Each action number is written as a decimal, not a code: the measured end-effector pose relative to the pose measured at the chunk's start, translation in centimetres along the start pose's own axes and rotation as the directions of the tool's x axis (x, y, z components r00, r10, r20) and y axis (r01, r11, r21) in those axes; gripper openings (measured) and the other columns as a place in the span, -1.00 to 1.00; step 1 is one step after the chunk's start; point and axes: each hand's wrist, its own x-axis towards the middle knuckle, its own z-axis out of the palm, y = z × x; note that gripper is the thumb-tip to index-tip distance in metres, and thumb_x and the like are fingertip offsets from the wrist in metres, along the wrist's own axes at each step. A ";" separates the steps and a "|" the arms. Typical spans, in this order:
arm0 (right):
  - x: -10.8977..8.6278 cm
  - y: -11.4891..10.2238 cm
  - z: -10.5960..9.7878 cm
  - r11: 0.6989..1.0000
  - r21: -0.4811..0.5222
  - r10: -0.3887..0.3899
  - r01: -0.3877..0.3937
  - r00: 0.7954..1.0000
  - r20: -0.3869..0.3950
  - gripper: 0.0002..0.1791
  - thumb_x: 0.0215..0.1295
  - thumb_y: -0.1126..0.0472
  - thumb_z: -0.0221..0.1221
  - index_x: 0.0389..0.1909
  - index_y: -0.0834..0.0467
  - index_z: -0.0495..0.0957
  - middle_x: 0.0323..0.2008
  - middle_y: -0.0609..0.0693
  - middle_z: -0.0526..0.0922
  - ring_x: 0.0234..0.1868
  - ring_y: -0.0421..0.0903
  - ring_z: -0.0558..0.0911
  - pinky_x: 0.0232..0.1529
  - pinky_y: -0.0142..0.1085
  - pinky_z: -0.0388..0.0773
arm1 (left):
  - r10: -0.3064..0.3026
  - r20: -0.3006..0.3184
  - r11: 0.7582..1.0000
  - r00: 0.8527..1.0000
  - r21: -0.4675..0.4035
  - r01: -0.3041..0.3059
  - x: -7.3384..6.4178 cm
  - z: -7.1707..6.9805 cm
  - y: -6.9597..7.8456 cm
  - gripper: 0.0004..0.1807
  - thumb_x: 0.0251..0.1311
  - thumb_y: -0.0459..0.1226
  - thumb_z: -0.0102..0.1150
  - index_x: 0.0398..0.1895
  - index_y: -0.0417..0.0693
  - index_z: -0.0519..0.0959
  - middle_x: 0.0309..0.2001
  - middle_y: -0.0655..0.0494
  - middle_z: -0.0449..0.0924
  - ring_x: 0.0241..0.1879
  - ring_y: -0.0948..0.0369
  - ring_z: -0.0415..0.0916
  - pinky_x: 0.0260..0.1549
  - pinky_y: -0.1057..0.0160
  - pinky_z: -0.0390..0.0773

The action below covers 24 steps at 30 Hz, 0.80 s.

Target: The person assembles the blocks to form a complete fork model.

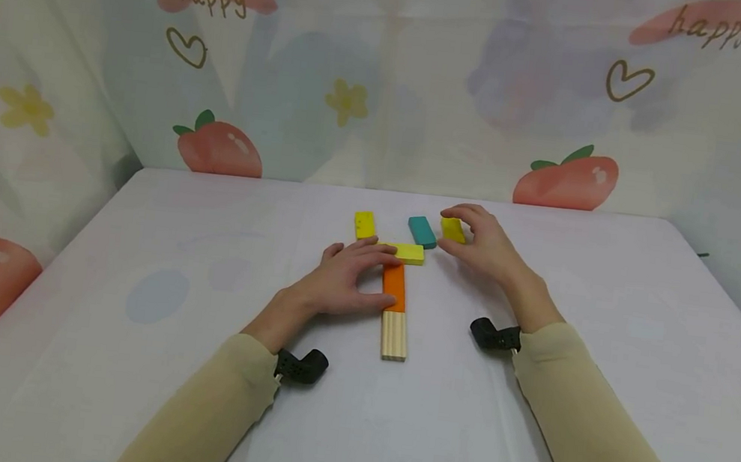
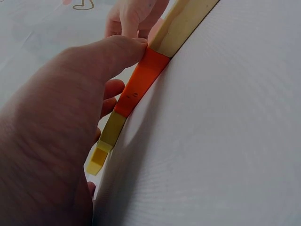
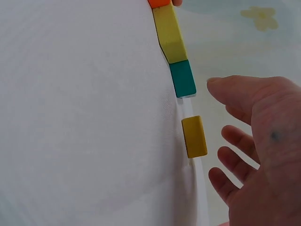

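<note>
My left hand (image 1: 352, 278) lies over a row of flat wooden blocks. Its thumb touches the edge of an orange block (image 1: 395, 282), and its fingers reach over a yellow block (image 1: 412, 254) lying crosswise at the far end. A plain wood block (image 1: 394, 337) joins the orange one at its near end. Around the far-right yellow block (image 1: 453, 230), my right hand (image 1: 487, 247) holds its thumb and fingers spread; in the right wrist view a gap shows between them and this yellow block (image 3: 194, 136). A teal block (image 1: 421, 232) lies between that one and the crosswise block.
Another yellow block (image 1: 365, 224) stands out beyond the left fingertips. All the blocks lie on a white-covered table (image 1: 191, 393). A patterned cloth (image 1: 414, 77) hangs behind the table's back edge. Small black wrist cameras (image 1: 303, 366) sit at both cuffs.
</note>
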 end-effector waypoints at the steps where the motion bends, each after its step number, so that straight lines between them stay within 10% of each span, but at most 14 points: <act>1: 0.1 0.1 0.0 1.000 -0.003 0.010 -0.010 1.000 0.006 -0.43 0.40 0.19 0.24 0.38 0.26 0.41 0.47 0.25 0.26 0.48 0.26 0.20 0.47 0.19 0.16 | 0.000 0.000 1.000 1.000 0.000 0.000 0.0 0.0 0.0 -0.35 0.28 0.17 0.22 0.42 0.25 0.48 0.51 0.26 0.31 0.60 0.12 -0.06 0.44 -0.25 -0.09; 24: 0.6 1.3 0.1 0.998 -0.031 0.053 -0.050 0.990 0.133 -0.30 0.45 0.16 0.19 0.53 0.23 0.23 0.59 0.22 0.06 0.58 0.25 0.06 0.53 0.16 -0.01 | 0.003 -0.005 1.000 1.000 -0.003 -0.003 -0.1 -0.1 0.2 -0.35 0.27 0.16 0.23 0.42 0.26 0.48 0.51 0.25 0.32 0.60 0.10 -0.05 0.44 -0.26 -0.09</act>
